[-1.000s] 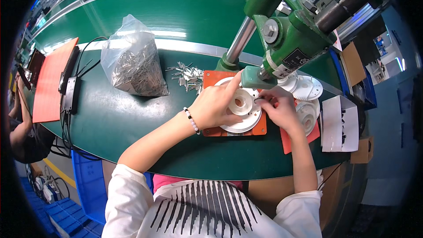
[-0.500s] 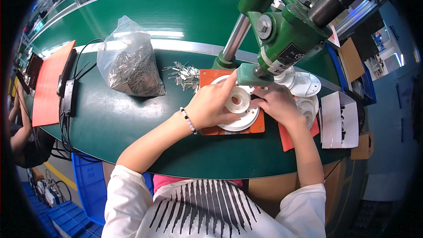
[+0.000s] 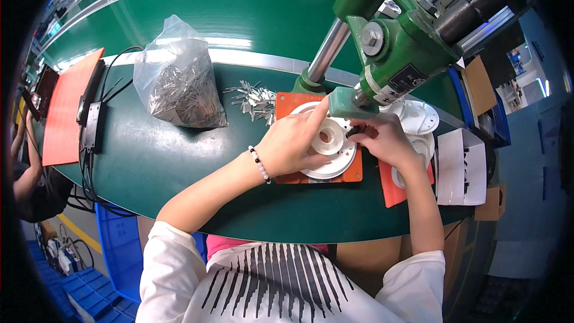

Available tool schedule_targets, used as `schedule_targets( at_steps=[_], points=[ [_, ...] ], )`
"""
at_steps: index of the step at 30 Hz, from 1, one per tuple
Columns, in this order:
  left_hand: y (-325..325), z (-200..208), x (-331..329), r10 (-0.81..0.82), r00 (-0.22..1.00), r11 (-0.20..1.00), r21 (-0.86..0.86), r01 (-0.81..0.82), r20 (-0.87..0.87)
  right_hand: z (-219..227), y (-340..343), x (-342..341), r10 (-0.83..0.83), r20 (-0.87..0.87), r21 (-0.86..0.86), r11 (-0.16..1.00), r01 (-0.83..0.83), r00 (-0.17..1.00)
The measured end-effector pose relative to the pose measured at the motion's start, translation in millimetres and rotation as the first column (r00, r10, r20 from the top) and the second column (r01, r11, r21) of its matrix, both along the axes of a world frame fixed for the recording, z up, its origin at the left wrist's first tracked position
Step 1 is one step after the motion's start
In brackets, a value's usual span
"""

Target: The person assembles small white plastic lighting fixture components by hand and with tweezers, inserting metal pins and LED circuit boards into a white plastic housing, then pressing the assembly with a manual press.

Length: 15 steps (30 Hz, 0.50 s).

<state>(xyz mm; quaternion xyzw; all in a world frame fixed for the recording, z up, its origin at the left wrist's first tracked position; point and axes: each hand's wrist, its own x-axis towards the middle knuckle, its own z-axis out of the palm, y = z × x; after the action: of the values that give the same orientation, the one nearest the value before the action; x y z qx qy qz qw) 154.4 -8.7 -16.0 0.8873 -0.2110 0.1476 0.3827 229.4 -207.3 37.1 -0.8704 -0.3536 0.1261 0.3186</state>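
Note:
A round white plastic part (image 3: 336, 167) with a raised ring in its middle sits on the orange base plate (image 3: 351, 177). My left hand (image 3: 288, 143) steadies it from the left, thumb and fingers curved around the ring. At the ring's right, my right hand (image 3: 385, 140) pinches a small black piece (image 3: 354, 130) just over the part's surface; its exact kind is too small to tell. The green block (image 3: 347, 103) of a green hand press (image 3: 388, 48) hangs above the far side of the part, close to the fingertips of both hands.
A clear bag of metal pins (image 3: 184, 90) stands left, with a loose pile of pins (image 3: 256, 101) beside the plate. More white round parts (image 3: 418, 118) are stacked at right, near a white box (image 3: 459, 167) holding small black pieces. Cables (image 3: 89, 167) run along the left.
My right hand has turned slightly, and the black piece between its fingers shows more plainly. The left hand stays around the white part. The whole view has shifted a little.

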Motion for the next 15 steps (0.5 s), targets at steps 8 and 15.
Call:
schedule_targets(
  at_steps=[8,15],
  points=[
    [0.2,8.8,-2.2,-0.008,0.999,1.000,-0.002,0.008,-0.043,-1.8,0.7,1.1,0.146,0.209,-0.129,0.984,-0.120,0.967],
    [0.0,4.6,-3.2,0.004,1.000,1.000,-0.013,-0.004,-0.010,-4.9,-1.9,4.1,0.205,0.215,-0.099,0.977,-0.187,0.955]
  ],
)
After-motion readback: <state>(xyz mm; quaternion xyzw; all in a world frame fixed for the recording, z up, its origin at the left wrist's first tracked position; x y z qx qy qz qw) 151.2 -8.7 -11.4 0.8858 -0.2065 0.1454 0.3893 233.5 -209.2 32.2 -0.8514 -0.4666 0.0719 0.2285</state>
